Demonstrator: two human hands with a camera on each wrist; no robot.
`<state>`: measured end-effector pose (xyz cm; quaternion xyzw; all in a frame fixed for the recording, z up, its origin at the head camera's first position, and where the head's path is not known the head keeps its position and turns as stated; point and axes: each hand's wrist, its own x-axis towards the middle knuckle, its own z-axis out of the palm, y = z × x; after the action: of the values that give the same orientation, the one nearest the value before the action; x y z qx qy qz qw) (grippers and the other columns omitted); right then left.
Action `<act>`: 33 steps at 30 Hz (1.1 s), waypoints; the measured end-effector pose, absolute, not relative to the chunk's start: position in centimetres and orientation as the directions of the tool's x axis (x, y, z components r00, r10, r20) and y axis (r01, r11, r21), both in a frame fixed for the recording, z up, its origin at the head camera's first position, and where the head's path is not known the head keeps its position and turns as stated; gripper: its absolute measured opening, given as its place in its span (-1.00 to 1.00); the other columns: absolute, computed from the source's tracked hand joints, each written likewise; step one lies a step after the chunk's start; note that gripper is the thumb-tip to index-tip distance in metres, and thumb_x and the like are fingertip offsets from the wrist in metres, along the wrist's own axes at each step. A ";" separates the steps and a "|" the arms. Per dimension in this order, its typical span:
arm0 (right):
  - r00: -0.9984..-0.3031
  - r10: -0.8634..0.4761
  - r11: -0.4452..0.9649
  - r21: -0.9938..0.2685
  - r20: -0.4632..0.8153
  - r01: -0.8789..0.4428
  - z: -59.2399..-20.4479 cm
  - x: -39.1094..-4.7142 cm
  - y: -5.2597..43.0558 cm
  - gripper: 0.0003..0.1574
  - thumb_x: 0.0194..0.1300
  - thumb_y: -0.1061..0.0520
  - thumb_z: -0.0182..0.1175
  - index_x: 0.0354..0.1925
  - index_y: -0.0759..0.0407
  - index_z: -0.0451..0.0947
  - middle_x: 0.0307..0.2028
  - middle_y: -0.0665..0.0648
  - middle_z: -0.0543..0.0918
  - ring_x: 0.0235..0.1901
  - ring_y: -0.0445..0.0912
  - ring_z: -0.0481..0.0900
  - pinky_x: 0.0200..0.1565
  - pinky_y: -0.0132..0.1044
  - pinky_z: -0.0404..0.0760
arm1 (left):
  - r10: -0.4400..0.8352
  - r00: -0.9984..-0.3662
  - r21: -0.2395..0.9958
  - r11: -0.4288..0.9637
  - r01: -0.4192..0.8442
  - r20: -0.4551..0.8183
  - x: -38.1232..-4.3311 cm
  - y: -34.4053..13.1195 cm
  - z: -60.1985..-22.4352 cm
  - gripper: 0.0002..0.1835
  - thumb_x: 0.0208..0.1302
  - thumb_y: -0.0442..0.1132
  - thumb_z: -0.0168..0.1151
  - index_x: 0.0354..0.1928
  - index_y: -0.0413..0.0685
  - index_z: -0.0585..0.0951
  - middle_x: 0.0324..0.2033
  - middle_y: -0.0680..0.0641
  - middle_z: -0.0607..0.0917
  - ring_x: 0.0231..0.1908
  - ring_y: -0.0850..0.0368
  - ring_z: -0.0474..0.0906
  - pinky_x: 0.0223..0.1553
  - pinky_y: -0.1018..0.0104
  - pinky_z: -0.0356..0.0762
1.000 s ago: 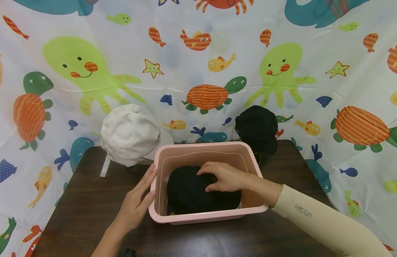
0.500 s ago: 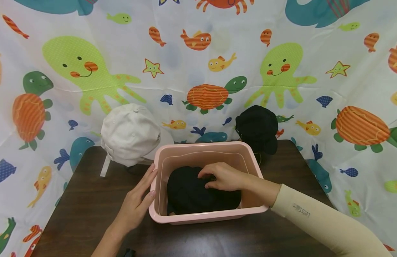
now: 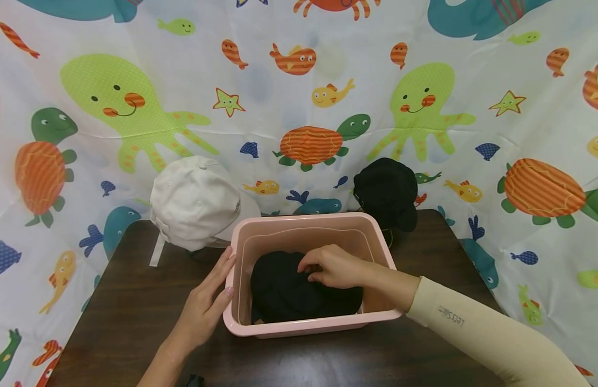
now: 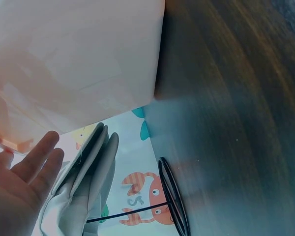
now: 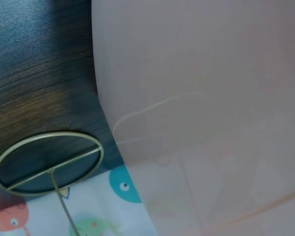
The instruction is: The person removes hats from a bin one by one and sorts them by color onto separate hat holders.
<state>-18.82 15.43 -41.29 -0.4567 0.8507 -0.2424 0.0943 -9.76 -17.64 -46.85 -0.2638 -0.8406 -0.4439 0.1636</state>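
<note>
A pink plastic bin [image 3: 308, 327] stands on the dark table, with a black cap [image 3: 279, 290] lying inside it. My right hand [image 3: 334, 267] reaches over the bin's right side, its curled fingers and thumb pinching the top of that cap. In the right wrist view only the outside of the bin wall [image 5: 196, 123] shows, and the hand is hidden. My left hand [image 3: 202, 303] rests with straight fingers against the bin's left rim. In the left wrist view, fingers of the left hand [image 4: 19, 187] lie close to the bin wall [image 4: 88, 64].
Behind the bin at left, a white cap [image 3: 197, 201] sits on a stand with a black wire base [image 4: 172, 196]. At back right another black cap [image 3: 387, 193] hangs on a stand with a gold ring base [image 5: 49, 135]. A sea-animal curtain [image 3: 260, 32] covers the back.
My right thumb and fingers have drawn together on the black cap, from a wide spread to a pinch. The left hand keeps its place at the rim.
</note>
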 end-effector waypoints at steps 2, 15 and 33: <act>-0.563 -0.823 0.458 -0.500 0.074 -0.735 -41.3 -18.8 15.4 -0.74 0.31 0.34 0.38 -0.05 0.14 0.76 -0.18 0.00 0.77 -0.23 -0.22 0.64 -0.05 -0.35 0.67 | 0.301 -0.806 0.660 0.463 0.591 0.510 -9.8 -17.7 -46.8 -0.31 0.42 -0.47 0.15 0.58 -0.12 0.33 0.60 -0.15 0.23 0.58 0.17 0.13 0.47 0.52 0.07; -0.575 -0.802 0.427 -0.515 0.164 -0.743 -41.1 -18.9 15.8 -0.75 0.25 0.39 0.42 -0.12 0.17 0.80 -0.23 0.04 0.79 -0.31 -0.24 0.65 -0.13 -0.38 0.69 | 0.297 -0.807 0.668 0.454 0.590 0.510 -9.7 -17.7 -46.8 -0.31 0.41 -0.47 0.16 0.57 -0.13 0.34 0.60 -0.15 0.24 0.58 0.16 0.13 0.47 0.52 0.07; -0.637 -0.730 0.413 -0.582 0.248 -0.700 -40.0 -19.0 16.9 -0.74 0.26 0.35 0.42 -0.10 0.13 0.79 -0.18 -0.02 0.80 -0.32 -0.27 0.65 -0.21 -0.29 0.70 | 0.295 -0.813 0.673 0.457 0.582 0.503 -9.8 -17.7 -46.9 -0.32 0.43 -0.45 0.14 0.58 -0.12 0.33 0.61 -0.11 0.22 0.58 0.12 0.13 0.48 0.51 0.06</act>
<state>-18.97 16.90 -40.04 -0.4257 0.8402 -0.3353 0.0223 -9.83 -17.66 -46.89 -0.2615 -0.8385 -0.4508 0.1593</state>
